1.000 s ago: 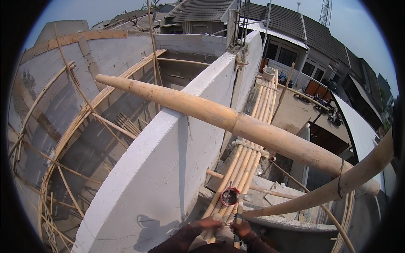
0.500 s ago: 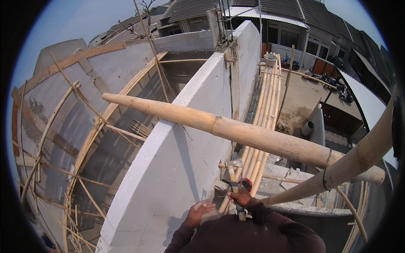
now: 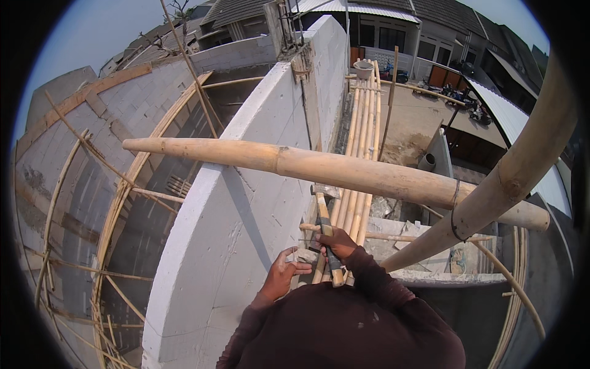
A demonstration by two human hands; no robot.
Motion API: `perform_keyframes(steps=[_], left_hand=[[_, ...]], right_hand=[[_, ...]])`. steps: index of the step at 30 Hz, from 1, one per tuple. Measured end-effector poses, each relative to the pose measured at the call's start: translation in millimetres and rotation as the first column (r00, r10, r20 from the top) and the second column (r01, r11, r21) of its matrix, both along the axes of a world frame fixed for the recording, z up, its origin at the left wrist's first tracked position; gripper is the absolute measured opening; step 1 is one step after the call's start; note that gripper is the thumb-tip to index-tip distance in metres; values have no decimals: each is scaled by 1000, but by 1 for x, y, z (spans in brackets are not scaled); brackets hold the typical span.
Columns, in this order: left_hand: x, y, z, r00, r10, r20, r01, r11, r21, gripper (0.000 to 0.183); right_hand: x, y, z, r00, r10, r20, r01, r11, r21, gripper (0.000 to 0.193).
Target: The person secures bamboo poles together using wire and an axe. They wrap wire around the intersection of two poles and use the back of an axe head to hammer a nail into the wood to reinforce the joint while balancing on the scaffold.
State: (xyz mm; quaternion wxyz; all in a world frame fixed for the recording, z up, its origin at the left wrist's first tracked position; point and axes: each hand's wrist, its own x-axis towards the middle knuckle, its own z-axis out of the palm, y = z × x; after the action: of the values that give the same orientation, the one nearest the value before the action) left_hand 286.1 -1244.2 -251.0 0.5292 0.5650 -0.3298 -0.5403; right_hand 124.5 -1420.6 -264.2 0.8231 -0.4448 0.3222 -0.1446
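My right hand [image 3: 339,242] is wrapped round the handle of a hammer [image 3: 325,212]. Its metal head points away from me, and the handle's butt comes back toward my chest. A thin dark rod-like piece sticks out to the left by that hand. To its left, my left hand [image 3: 281,274] is raised beside the white block wall [image 3: 246,227], its fingers curled. A thin pale sliver shows at its fingertips, too small to name. Just past these fingers is a grey lump [image 3: 304,256], partly hidden.
A thick bamboo pole [image 3: 344,176] crosses ahead above the wall, tied to a slanting bamboo pole [image 3: 510,184] at right. Bamboo poles [image 3: 364,123] form a walkway along the wall, a bucket [image 3: 364,69] at its far end. Left of the wall is a deep drop with bamboo scaffolding [image 3: 117,227].
My view has shifted, so the scene sits further left. Both hands and the hammer are higher in view. My left hand's fingers, earlier stretched out, are now more curled.
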Motion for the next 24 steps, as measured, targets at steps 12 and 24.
perform_keyframes(steps=[12,24], left_hand=[[7,-23,3,885,191,424,-122,975,-185,23],[12,-63,12,879,317,356,-198,922,-332,19]], right_hand=[[52,33,-6,985,-143,97,82,882,464,15],[46,23,4,962,-147,228,66,942,329,15]])
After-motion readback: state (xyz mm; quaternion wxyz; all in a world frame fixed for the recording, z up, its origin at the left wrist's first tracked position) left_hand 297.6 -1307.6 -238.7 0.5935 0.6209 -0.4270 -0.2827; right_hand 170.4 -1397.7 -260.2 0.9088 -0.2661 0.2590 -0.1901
